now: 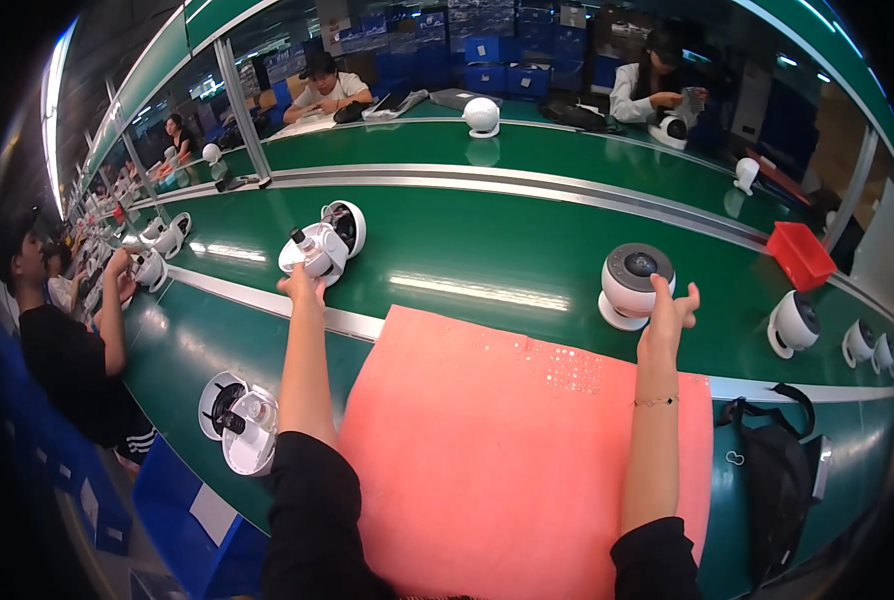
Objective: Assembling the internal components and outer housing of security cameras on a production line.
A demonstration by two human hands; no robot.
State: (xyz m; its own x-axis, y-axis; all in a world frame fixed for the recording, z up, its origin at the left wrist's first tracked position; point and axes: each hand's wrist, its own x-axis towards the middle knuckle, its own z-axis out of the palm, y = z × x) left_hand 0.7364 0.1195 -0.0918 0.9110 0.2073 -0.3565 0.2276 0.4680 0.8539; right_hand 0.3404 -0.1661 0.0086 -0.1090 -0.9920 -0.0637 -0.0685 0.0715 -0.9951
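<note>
My left hand [303,285] is closed on the near edge of an opened white camera housing [319,262] over the green belt. Dark parts show inside its round shell, which is swung apart from the base. My right hand [673,315] has its fingers spread beside an assembled round white camera [635,290] with a dark face and lens. That camera stands upright on the belt; a fingertip overlaps its right side, and whether it touches is unclear. A second opened camera housing [241,420] lies on the worktop left of my left forearm.
A pink mat [507,440] with small clear dots covers the worktop between my arms. A black bag [775,480] lies right of it. Several finished cameras [794,325] stand on the belt at right, near a red bin [800,254]. A co-worker [67,340] works at left.
</note>
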